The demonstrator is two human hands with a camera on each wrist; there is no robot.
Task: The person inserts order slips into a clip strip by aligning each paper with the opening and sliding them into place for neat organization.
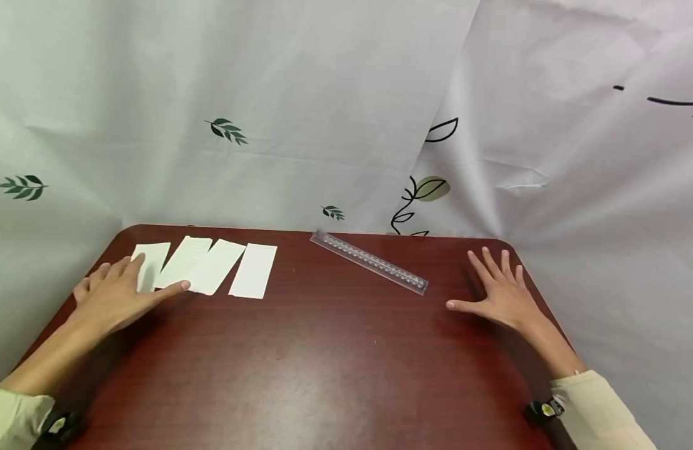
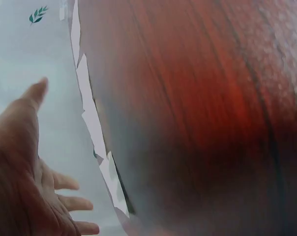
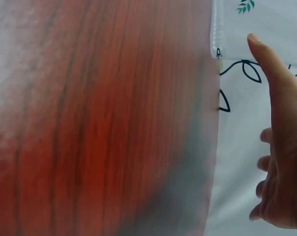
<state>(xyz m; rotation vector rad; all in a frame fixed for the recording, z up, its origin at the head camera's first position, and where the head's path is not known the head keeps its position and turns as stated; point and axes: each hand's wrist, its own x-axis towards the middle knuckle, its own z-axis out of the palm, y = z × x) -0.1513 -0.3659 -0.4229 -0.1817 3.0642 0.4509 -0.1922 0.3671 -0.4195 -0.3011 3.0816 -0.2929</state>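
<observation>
Four white paper slips [image 1: 209,269] lying in a loose row around 10 to 11 o'clock on the reddish wood-grain counter [image 1: 324,362]. Looks like a hands-poised stage to me, nothing picked up. For any next move on those, probably worth lowering the fingers and pinching one thin edge. Left grip [image 1: 112,297] near 9 to 10 o'clock, fingers spread, holding nothing; overlapping the leftmost slip [image 1: 154,262] from the head view, but can't tell about contact. Clear plastic strip [image 1: 370,263] with a row of bumps, slanting near 1 o'clock. Right grip [image 1: 500,297] beyond it, toward 2 o'clock, splayed wide, empty too. Leaf-print cloth [image 1: 279,75] behind at 12.
</observation>
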